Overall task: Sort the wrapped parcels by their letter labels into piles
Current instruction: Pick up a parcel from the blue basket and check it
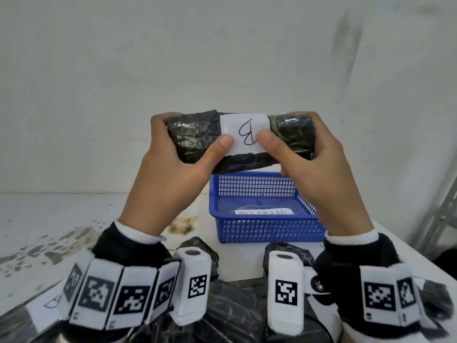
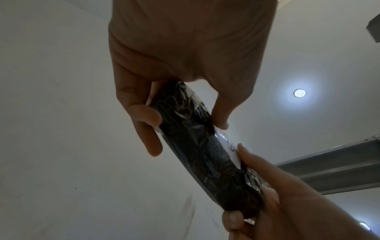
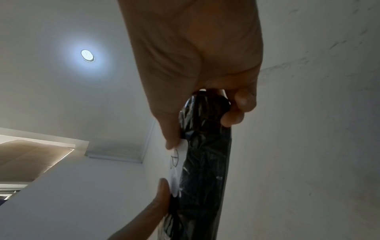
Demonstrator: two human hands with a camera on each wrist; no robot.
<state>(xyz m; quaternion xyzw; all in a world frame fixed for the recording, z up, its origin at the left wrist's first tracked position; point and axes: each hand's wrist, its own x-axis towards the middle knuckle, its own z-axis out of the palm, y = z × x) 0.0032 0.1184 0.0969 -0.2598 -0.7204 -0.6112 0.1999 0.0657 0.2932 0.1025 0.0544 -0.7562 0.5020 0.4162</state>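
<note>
White, stained table (image 1: 61,219) carries everything. Nearest the camera: a heap of black wrapped parcels (image 1: 235,313) at the table's near edge, below the wrists; at near left, one label showing what looks like an A (image 1: 53,303), partly hidden by the wrist band.

Above the heap, both hands hold one black parcel (image 1: 197,142) level, well off the table. Left hand (image 1: 170,169) grips the left end, thumb on the label edge; right hand (image 1: 314,164) grips the right end, thumb on the other edge. Each grip is clamped on the parcel, fingers wrapped behind. White label (image 1: 244,132) faces the head camera, letter B between the thumbs. Judgement: held so to read the letter before choosing a pile; thumbs flatten the paper. Placement not yet begun.

Beyond the hands: blue mesh basket (image 1: 267,231) on the table, a handwritten slip in its bottom; wording unclear.

Far: plain white wall (image 1: 222,58), some grey smudges. Metal shelf upright (image 1: 442,219) at right. Wrist views show a round ceiling light (image 2: 299,93).
</note>
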